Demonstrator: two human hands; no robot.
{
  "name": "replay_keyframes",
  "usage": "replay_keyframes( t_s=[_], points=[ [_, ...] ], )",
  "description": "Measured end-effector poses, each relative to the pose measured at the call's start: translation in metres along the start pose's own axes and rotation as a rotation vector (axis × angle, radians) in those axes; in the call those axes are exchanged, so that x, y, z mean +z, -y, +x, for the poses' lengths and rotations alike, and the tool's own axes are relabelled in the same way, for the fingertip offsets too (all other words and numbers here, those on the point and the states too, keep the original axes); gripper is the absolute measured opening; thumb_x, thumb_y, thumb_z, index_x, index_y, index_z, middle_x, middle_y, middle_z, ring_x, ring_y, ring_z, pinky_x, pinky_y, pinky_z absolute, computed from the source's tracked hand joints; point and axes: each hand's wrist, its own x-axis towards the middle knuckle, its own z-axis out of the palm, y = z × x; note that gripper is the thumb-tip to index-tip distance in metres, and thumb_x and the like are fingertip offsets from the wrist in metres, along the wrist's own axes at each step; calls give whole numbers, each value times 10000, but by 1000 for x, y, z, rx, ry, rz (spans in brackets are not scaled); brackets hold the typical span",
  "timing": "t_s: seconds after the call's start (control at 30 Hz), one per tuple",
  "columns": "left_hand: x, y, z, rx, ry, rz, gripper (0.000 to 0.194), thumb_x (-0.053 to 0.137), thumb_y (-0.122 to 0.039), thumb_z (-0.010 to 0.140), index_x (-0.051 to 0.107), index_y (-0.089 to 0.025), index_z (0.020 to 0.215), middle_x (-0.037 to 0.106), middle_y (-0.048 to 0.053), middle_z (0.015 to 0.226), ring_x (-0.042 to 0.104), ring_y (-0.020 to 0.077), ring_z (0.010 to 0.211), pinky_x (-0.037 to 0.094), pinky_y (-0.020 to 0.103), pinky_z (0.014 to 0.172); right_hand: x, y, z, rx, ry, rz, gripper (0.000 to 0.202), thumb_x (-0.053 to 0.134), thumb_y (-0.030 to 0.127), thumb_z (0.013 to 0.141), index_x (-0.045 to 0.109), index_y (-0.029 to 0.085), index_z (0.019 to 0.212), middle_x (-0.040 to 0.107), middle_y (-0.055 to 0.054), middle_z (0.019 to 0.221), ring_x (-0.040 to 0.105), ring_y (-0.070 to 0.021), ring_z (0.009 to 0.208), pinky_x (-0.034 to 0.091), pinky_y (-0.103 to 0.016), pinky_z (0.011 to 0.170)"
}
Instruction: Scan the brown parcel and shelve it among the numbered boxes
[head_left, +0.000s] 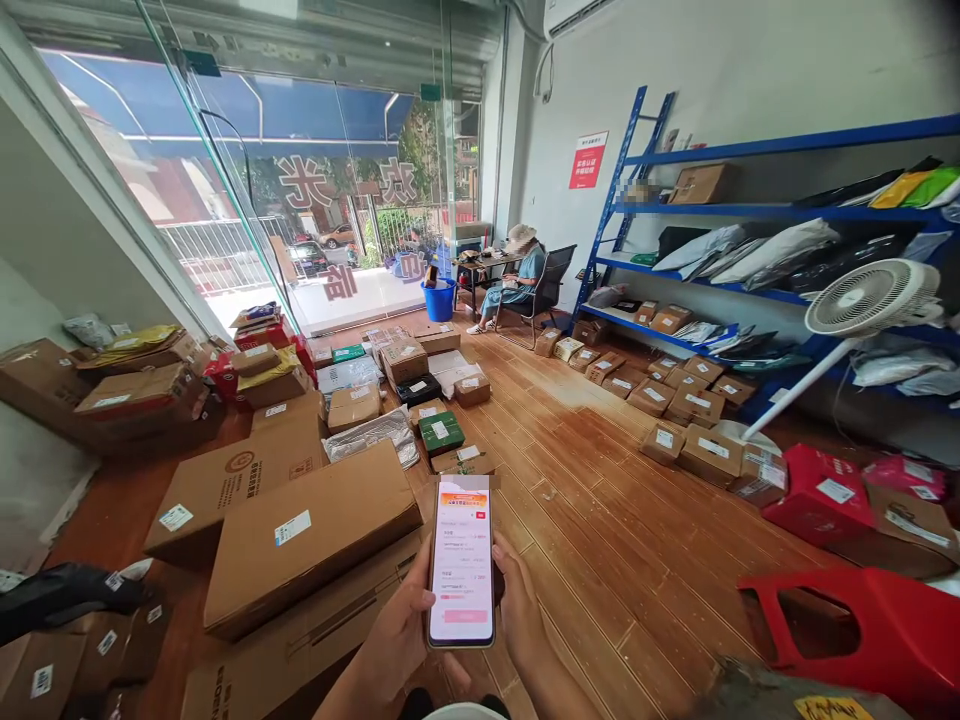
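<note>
A smartphone (462, 575) is held upright near the bottom middle, its lit screen showing a white page with pink bars and an orange banner. My left hand (405, 610) grips the phone's left edge, with the thumb along the side and other fingers partly behind it. On the opposite edge, my right hand (517, 600) closes round the phone, its fingers mostly hidden behind. Just left of the hands lies a large flat cardboard box (322, 545) with a white label. A small green box (442, 432) sits on the floor beyond the phone.
Many parcels cover the floor at left. A blue shelf rack (750, 285) with bagged parcels lines the right wall, boxes along its foot. A white fan (862, 300) and red plastic stool (862, 630) stand at right. A person (517, 265) sits at a desk near a blue bin (439, 300).
</note>
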Motion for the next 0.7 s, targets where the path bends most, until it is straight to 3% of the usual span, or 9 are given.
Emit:
replay_keyframes(
  t_s=[0.13,0.3,0.4,0.57,0.7],
  points=[
    [1,-16,-7,-10,22,15,877,591,-325,806,139,-363,1557,509,85,1453,668,287,973,511,231,479,16,6,0,17,25,-18,578,702,744,638,741,232,903,760,-101,997,636,-364,1005,518,-455,866],
    [4,-33,-17,-26,-6,47,902,604,-341,850,49,-359,1561,535,99,1423,626,323,1090,568,263,533,26,0,0,35,48,-65,641,667,781,637,736,208,917,744,-121,1021,619,-370,1044,512,-455,900],
    [5,-43,-24,-33,-6,66,882,599,-325,860,66,-365,1561,539,93,1416,623,315,1096,566,259,564,28,-8,2,47,40,-89,588,685,762,640,731,229,883,737,-114,1034,601,-377,1074,499,-464,926],
    [6,-56,-29,-23,-23,73,859,610,-310,846,137,-341,1562,495,90,1462,634,291,1059,539,245,571,37,-9,3,30,106,-96,511,676,713,691,734,234,860,737,-92,885,628,-366,983,529,-458,869],
    [6,-60,-31,-14,-21,81,853,610,-334,847,144,-335,1561,517,102,1439,663,272,955,535,250,533,45,-9,0,21,129,-90,530,662,730,686,731,230,851,741,-96,927,632,-366,992,525,-458,882]
  ],
)
